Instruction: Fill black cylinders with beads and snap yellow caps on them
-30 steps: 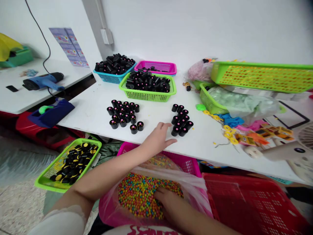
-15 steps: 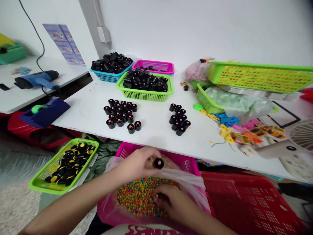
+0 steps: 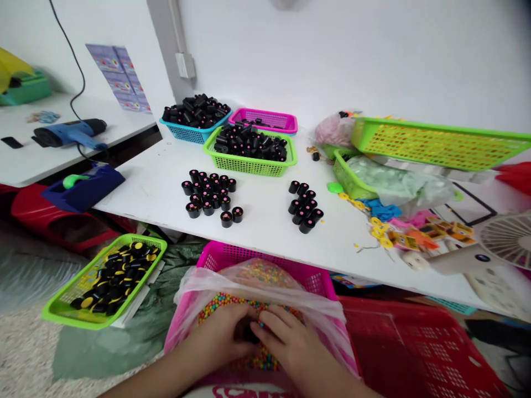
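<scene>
Low over a plastic bag of small multicoloured beads (image 3: pixel 215 301), my two hands meet. My left hand (image 3: pixel 224 334) is curled round a small black cup (image 3: pixel 248 334), mostly hidden by the fingers. My right hand (image 3: pixel 288 340) is closed at the cup's opening, its bent fingers touching it. A few beads show by those fingertips; how many they pinch is hidden. The translucent bag (image 3: pixel 307 298) lines a pink basket (image 3: pixel 213 257) in front of my body.
On the white table (image 3: pixel 257 215) stand a left group of black cups (image 3: pixel 207 193) and a right group (image 3: pixel 305 207). Behind them is a heaped green basket (image 3: pixel 249 165). A basket of black-and-yellow pieces (image 3: pixel 120 276) sits lower left, a red crate (image 3: pixel 398 342) lower right.
My left hand has come down from the basket's far side to the beads, bringing the black cup to my right hand. My right hand has risen slightly to meet it.
</scene>
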`<action>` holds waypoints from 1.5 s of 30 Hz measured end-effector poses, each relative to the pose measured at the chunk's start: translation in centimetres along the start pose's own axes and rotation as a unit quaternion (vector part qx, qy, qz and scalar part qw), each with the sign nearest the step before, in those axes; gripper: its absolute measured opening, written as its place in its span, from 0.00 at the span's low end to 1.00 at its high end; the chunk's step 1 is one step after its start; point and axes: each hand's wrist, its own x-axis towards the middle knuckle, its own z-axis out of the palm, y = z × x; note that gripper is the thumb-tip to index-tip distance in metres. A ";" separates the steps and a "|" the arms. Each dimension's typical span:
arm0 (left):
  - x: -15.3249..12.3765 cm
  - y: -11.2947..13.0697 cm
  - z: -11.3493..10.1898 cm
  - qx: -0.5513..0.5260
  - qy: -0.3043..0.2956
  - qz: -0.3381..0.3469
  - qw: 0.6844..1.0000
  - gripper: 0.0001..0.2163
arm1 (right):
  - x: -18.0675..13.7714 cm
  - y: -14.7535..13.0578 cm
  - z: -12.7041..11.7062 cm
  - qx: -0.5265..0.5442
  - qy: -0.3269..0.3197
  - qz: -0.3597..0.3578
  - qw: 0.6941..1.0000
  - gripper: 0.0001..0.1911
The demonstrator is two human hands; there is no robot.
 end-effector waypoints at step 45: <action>21.0 9.9 -5.3 0.235 0.196 0.312 0.900 0.10 | 1.8 1.9 3.3 0.190 -0.210 0.128 0.950 0.18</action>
